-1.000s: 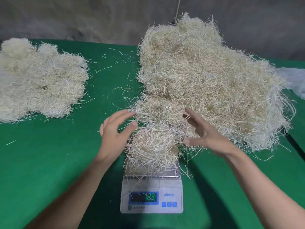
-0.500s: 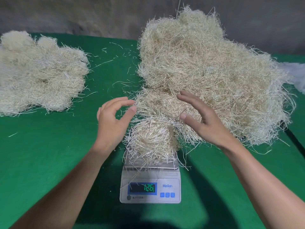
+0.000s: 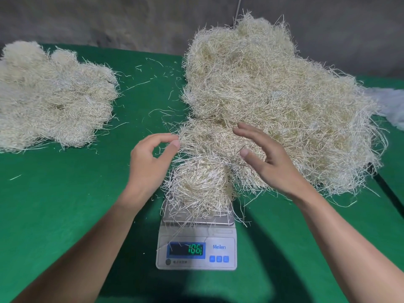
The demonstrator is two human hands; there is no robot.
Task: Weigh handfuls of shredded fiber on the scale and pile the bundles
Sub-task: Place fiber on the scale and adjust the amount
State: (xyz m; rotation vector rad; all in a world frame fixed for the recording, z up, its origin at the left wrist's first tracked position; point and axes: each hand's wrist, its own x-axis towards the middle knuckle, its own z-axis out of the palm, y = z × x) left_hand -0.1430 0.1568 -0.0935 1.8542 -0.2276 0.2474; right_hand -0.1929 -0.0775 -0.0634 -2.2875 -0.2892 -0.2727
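A scale (image 3: 196, 248) is set at the near centre of the green table (image 3: 54, 204), with green digits lit on its display (image 3: 186, 249). A bundle of shredded fiber (image 3: 201, 184) is carried on its platform, strands overhanging the edges. The left hand (image 3: 150, 165) is held beside the bundle, fingers curved, thumb and forefinger tips at the fiber's edge; whether strands are pinched cannot be told. The right hand (image 3: 271, 162) is held with fingers straight and spread, nothing grasped, over the near edge of the large loose heap (image 3: 273, 90). A pile of bundles (image 3: 50, 99) is located far left.
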